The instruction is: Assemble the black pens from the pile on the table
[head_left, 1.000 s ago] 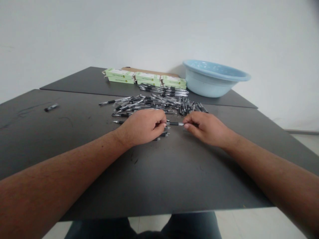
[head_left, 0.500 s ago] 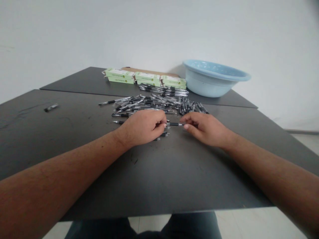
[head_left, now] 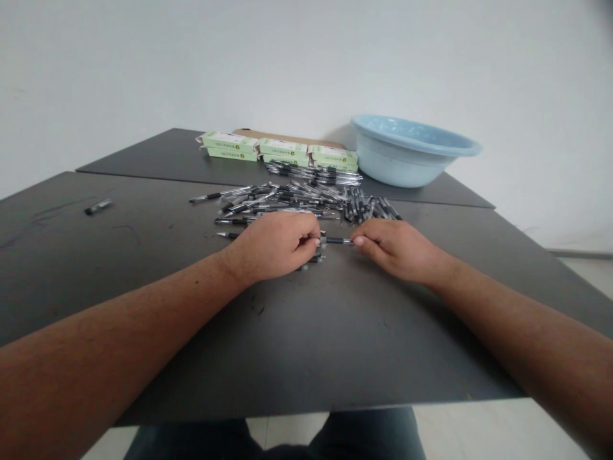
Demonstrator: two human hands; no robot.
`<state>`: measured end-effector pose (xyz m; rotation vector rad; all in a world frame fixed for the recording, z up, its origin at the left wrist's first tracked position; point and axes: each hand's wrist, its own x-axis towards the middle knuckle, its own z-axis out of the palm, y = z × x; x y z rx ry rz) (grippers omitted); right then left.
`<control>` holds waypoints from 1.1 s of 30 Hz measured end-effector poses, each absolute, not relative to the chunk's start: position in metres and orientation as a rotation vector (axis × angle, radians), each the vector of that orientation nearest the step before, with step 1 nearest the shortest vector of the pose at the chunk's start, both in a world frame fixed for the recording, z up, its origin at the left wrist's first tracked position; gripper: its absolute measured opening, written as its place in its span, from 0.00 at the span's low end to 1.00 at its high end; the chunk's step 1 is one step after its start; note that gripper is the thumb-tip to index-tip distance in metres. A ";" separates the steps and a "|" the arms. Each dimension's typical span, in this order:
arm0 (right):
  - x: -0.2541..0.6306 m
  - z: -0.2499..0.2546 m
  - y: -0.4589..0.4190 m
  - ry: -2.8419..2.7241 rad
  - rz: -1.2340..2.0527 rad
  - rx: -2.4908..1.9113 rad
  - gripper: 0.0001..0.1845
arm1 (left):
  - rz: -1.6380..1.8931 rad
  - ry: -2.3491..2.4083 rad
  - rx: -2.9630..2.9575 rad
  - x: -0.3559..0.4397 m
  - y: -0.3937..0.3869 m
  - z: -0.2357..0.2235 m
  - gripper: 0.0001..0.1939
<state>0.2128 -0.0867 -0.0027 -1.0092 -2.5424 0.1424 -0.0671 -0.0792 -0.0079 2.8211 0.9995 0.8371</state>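
Pen [head_left: 338, 241] lies roughly level between hands; whether touching table [head_left: 306, 332], cannot tell. Left hand [head_left: 275, 244] pinches one end; right hand [head_left: 395, 247] has fingertips closed on tip end, dark grip bare between. Seemingly two-handed work at tip, calling for steady left hold, fine right fingertip control. Pile [head_left: 287, 197] just beyond.

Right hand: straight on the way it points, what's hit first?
Past the pen in its fingertips, likely the left hand at the pen's other end; one view leaves depth unclear.
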 end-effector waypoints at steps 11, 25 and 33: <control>0.212 -0.004 -0.087 -2.543 0.171 -0.984 0.12 | 0.841 0.995 2.825 -0.067 -0.078 -0.009 0.05; 0.211 -0.003 -0.088 -2.430 0.131 -1.113 0.10 | 0.846 1.016 2.823 -0.067 -0.079 -0.008 0.06; 0.214 -0.003 -0.086 -2.468 0.080 -1.041 0.12 | 0.843 1.027 2.820 -0.067 -0.079 -0.008 0.06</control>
